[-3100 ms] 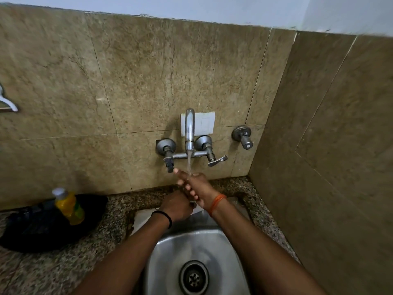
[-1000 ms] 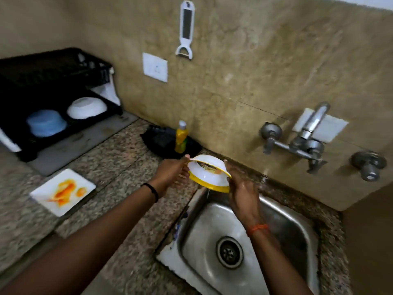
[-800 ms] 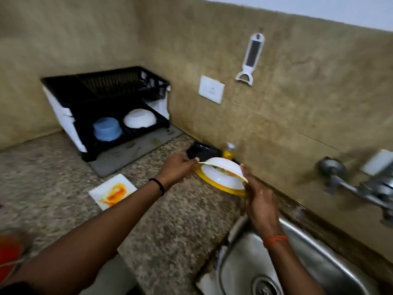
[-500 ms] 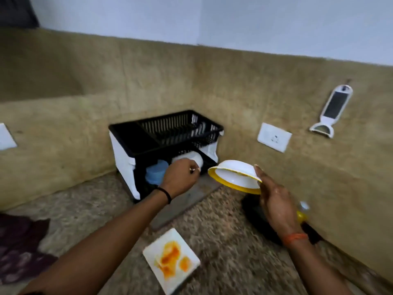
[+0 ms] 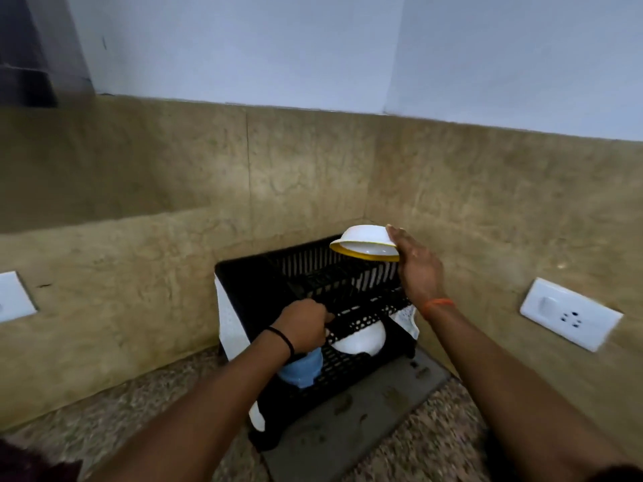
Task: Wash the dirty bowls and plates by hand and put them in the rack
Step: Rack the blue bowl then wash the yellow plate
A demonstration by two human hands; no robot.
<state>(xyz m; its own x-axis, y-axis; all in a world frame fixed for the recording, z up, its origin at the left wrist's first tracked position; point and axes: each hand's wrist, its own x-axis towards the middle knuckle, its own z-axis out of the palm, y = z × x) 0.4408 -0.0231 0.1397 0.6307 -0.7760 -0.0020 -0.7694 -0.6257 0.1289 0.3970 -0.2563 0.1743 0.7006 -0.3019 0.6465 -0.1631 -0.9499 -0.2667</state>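
Right hand (image 5: 419,273) holds unmarked yellow-rimmed bowl (image 5: 365,245) above black rack (image 5: 278,283).

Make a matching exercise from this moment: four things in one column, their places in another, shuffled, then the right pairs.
Things:
1. yellow-rimmed bowl
2. blue bowl
3. white bowl
4. left hand

Places:
A. lower shelf of the rack, right side
B. at the front edge of the rack's upper shelf
C. held upside down by the right hand above the rack
D. lower shelf, left side

Pairs: 1-C, 2-D, 3-A, 4-B
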